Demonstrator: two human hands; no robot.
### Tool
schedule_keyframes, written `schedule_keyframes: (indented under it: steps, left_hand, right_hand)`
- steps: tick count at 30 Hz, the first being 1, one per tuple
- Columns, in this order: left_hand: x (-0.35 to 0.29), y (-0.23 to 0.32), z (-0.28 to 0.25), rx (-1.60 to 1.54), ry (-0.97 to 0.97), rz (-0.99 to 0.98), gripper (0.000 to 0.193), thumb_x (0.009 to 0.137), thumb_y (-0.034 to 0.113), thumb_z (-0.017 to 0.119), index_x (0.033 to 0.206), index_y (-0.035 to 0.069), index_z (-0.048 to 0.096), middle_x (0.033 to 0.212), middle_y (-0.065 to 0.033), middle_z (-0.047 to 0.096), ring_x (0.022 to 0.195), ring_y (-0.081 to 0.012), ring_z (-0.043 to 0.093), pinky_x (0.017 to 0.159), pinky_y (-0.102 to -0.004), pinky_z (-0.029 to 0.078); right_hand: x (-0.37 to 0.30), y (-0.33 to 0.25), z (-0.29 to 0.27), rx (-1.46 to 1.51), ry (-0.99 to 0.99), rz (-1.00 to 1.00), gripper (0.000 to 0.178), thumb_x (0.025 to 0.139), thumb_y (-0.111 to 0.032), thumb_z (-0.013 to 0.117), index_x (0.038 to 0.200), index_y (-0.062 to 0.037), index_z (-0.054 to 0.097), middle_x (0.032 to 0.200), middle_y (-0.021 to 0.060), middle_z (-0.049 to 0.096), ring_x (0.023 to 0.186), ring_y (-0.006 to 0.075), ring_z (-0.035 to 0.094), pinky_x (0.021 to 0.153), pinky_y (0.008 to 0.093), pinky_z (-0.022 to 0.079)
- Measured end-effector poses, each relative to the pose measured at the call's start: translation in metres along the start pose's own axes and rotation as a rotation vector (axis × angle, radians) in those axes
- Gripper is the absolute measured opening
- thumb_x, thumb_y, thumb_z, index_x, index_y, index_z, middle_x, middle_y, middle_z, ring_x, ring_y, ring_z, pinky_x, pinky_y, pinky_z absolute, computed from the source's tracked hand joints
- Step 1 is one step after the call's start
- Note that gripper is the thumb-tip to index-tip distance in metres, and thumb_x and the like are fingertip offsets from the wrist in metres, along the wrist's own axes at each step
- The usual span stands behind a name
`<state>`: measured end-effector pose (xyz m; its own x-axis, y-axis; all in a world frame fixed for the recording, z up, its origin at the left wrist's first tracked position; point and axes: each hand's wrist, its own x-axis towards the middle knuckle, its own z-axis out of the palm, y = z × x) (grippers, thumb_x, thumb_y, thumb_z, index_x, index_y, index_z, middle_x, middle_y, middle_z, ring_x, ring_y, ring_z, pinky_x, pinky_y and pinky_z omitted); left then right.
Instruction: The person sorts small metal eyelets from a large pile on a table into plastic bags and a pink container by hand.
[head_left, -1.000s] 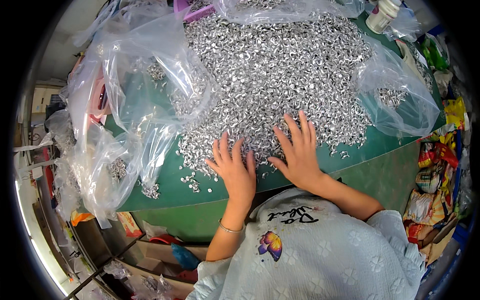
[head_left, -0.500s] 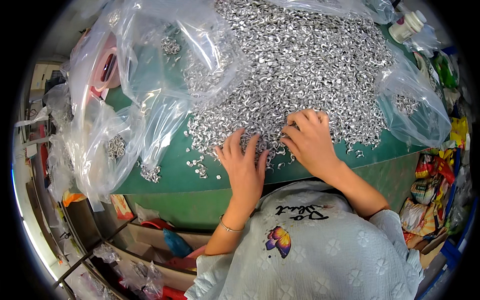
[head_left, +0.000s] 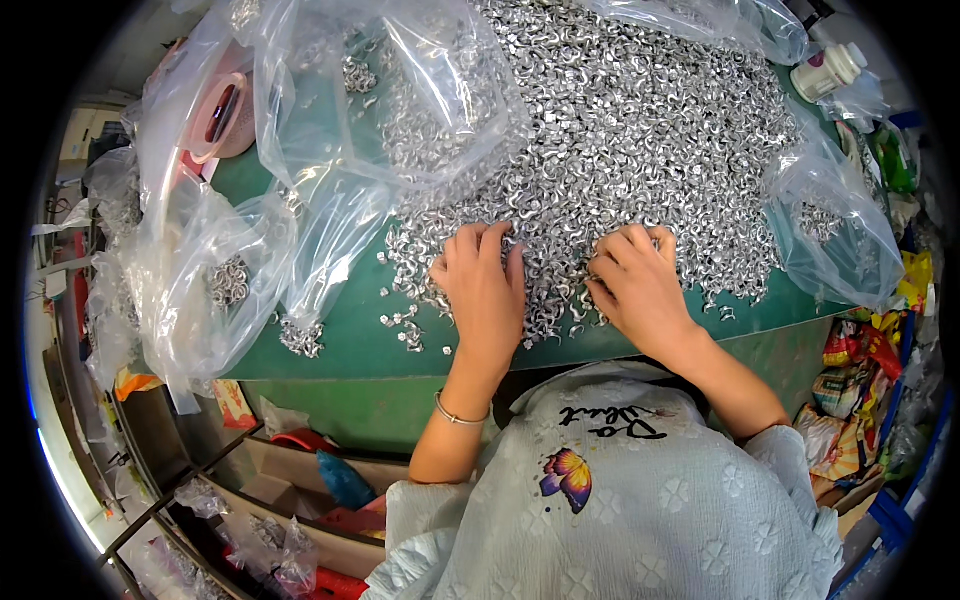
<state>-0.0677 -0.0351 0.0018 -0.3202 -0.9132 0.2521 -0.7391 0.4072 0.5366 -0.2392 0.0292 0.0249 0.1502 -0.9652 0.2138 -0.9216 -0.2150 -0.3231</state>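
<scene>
- The left hand [head_left: 487, 305] rests at the near edge of the heap, fingers bent down and thumb a little apart from them; whether anything is pinched cannot be told.
- The right hand [head_left: 642, 290] lies just beside it, well clear of touching, with fingers curled onto the pieces; its grip is hidden too.
- The small silvery metal pieces [head_left: 640, 130] lie under both hands' fingertips and spread far beyond them over the green table [head_left: 400, 364].
- Little looks settled: the great bulk lies loose and unsorted, so much appears left.
- Left of the left hand, a small cluster [head_left: 229, 283] shows through a clear plastic bag [head_left: 335, 235]; inside or beneath is unclear.
- Beyond the right hand, to its right, another clear bag [head_left: 855, 255] shows more pieces.
- A few strays [head_left: 408, 328] lie near the left wrist, apart from the heap.
</scene>
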Motion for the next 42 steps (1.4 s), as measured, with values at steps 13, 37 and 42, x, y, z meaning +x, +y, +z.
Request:
schedule_keyframes:
  steps: [13, 37, 42]
  left_hand:
    - [-0.003, -0.013, -0.006, -0.233, 0.029, -0.036, 0.010, 0.078, 0.001, 0.064, 0.087, 0.004, 0.059, 0.082, -0.0094, 0.058, 0.079, -0.0270, 0.055, 0.075, -0.0352, 0.038]
    - [-0.006, -0.017, -0.037, -1.012, -0.080, -0.612, 0.019, 0.084, 0.001, 0.054, 0.102, 0.000, 0.059, 0.087, -0.0059, 0.052, 0.074, -0.0117, 0.049, 0.064, -0.0244, 0.040]
    - [0.010, -0.012, -0.019, -0.235, 0.002, -0.024, 0.021, 0.079, 0.000, 0.063, 0.100, 0.003, 0.063, 0.080, -0.0117, 0.048, 0.072, -0.0243, 0.051, 0.065, -0.0332, 0.043]
  right_hand:
    - [0.030, -0.004, -0.001, 0.591, 0.070, 0.176, 0.016, 0.086, -0.001, 0.051, 0.099, -0.0040, 0.060, 0.082, 0.0115, 0.057, 0.069, 0.0310, 0.057, 0.060, 0.0385, 0.045]
    - [0.059, -0.004, 0.024, 0.130, 0.060, -0.126, 0.012, 0.076, -0.009, 0.067, 0.087, -0.0073, 0.062, 0.074, 0.0043, 0.049, 0.075, 0.0215, 0.051, 0.068, 0.0345, 0.035]
    - [0.053, 0.000, 0.015, 0.192, 0.093, -0.098, 0.012, 0.077, -0.008, 0.067, 0.087, -0.0063, 0.062, 0.075, 0.0050, 0.051, 0.073, 0.0227, 0.051, 0.066, 0.0337, 0.035]
